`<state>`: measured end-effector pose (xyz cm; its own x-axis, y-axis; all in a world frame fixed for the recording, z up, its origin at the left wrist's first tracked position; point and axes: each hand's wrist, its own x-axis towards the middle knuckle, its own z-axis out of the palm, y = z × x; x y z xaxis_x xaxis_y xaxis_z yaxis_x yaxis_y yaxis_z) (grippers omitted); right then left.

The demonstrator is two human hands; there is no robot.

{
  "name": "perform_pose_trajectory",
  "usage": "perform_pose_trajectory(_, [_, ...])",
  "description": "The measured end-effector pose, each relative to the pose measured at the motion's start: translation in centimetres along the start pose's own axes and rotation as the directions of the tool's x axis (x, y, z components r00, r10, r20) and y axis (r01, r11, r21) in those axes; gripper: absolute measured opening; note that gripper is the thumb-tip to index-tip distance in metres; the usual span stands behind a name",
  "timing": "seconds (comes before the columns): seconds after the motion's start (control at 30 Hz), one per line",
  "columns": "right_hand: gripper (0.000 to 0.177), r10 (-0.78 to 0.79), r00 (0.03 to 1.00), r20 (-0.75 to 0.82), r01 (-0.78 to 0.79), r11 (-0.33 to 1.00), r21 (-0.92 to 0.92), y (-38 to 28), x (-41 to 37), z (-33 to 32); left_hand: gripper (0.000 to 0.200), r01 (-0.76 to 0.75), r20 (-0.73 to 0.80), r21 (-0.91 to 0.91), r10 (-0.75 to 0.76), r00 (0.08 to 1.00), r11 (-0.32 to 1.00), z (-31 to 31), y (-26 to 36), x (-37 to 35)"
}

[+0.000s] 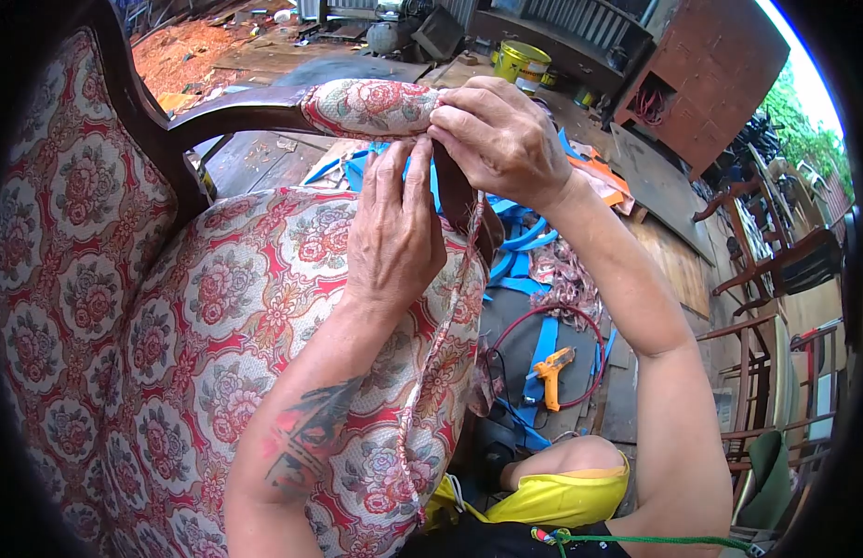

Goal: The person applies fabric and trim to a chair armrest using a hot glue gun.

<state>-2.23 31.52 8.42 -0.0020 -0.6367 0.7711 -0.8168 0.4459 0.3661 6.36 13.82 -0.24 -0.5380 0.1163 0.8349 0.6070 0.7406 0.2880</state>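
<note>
A floral armrest pad (371, 104) sits on the dark wooden arm (236, 113) of an upholstered chair. My right hand (506, 139) is closed in a pinch at the pad's front end. From under it a braided trim cord (447, 321) hangs down across the chair seat (236, 288); the point where the fingers meet the cord is partly hidden. My left hand (391, 219) has its fingers stretched out, with the tips touching the pad's lower edge just left of the right hand. The chair back (87, 186) bears the same red and cream rose fabric.
Blue strips (543, 349) and fabric scraps litter the floor beside the chair. Among them lies a yellow glue gun (553, 377) near a red hoop (599, 346). Farther back stand a yellow bucket (522, 63) and a brown cabinet (706, 74). Wooden chair frames (776, 265) are at right.
</note>
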Motion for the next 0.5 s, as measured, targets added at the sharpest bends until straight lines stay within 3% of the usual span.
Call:
perform_pose_trajectory(0.2, [0.026, -0.034, 0.999, 0.000, 0.034, 0.998, -0.049, 0.18, -0.11, 0.18, 0.065, -0.011, 0.003, 0.165, 0.010, 1.000, 0.986, -0.42, 0.33, 0.14])
perform_pose_trajectory(0.3, [0.026, -0.036, 0.999, -0.001, 0.035, 0.998, -0.061, 0.18, -0.12, 0.08, 0.066, 0.107, -0.086, 0.108, -0.098, 0.991, 0.988, 0.16, -0.48, -0.06])
perform_pose_trajectory(0.5, [0.026, -0.024, 1.000, -0.002, 0.024, 0.998, -0.055, 0.18, -0.30, 0.20, 0.071, 0.062, -0.032, 0.194, -0.057, 0.998, 0.979, -0.29, -0.17, -0.35])
